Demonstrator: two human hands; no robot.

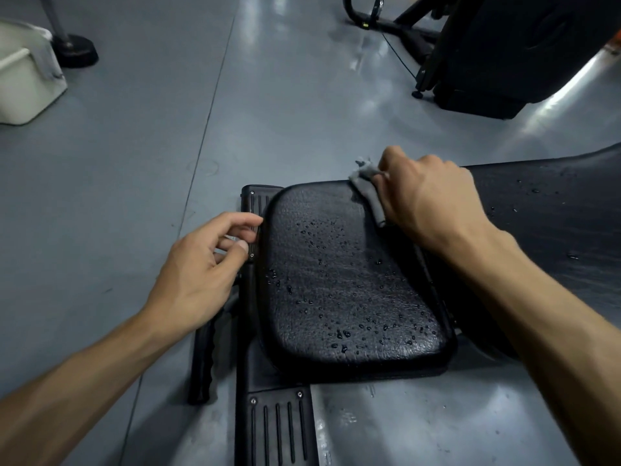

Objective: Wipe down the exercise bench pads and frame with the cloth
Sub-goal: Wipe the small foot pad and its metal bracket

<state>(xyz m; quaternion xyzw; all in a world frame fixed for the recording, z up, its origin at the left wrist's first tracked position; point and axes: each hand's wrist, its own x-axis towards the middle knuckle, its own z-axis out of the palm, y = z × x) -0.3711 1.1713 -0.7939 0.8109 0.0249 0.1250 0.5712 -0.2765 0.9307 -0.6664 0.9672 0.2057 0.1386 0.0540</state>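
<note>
head view: cloth (369, 193) bunched under right hand (433, 200) fingers (391, 156).

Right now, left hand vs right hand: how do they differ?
The right hand grips the grey cloth; the left hand holds nothing, fingers loosely curled. The right hand is at the far edge of the seat pad, by the gap to the longer pad; the left hand sits at the seat pad's left edge, fingertips near the frame's ribbed end cap. Both are bare, backs facing the camera.

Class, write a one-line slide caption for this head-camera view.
Right hand wipes wet seat pad with grey cloth; left hand steadies frame.
</note>
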